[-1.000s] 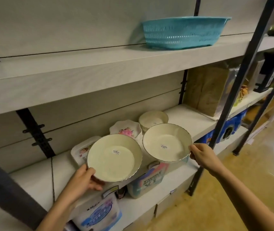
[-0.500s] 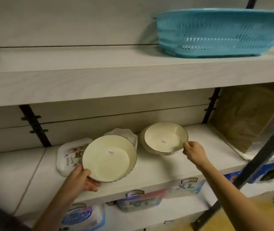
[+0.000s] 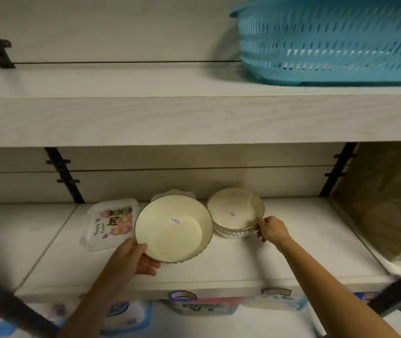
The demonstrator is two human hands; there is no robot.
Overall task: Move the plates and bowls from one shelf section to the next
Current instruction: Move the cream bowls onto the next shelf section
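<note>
My left hand [image 3: 135, 258] grips the near rim of a cream bowl [image 3: 174, 228] with a scalloped edge and a price sticker, held tilted just above the middle shelf [image 3: 231, 262]. My right hand [image 3: 271, 230] pinches the right rim of a second cream bowl [image 3: 234, 209], which sits on top of a stack of like bowls [image 3: 233, 232] on the shelf. Behind the left bowl, the rim of a white scalloped dish [image 3: 172, 192] shows. A stack of square plates [image 3: 110, 223] with a cartoon owl print lies to the left.
A turquoise slotted basket [image 3: 333, 42] stands on the upper shelf [image 3: 146, 118] at the right. A brown package [image 3: 387, 203] fills the section to the right, past a black upright [image 3: 338, 169]. Packaged goods [image 3: 204, 307] sit on the shelf below.
Both bowls have moved deeper into the shelf. The right bowl has come down onto the stack of bowls; the left bowl has tilted more toward me.
</note>
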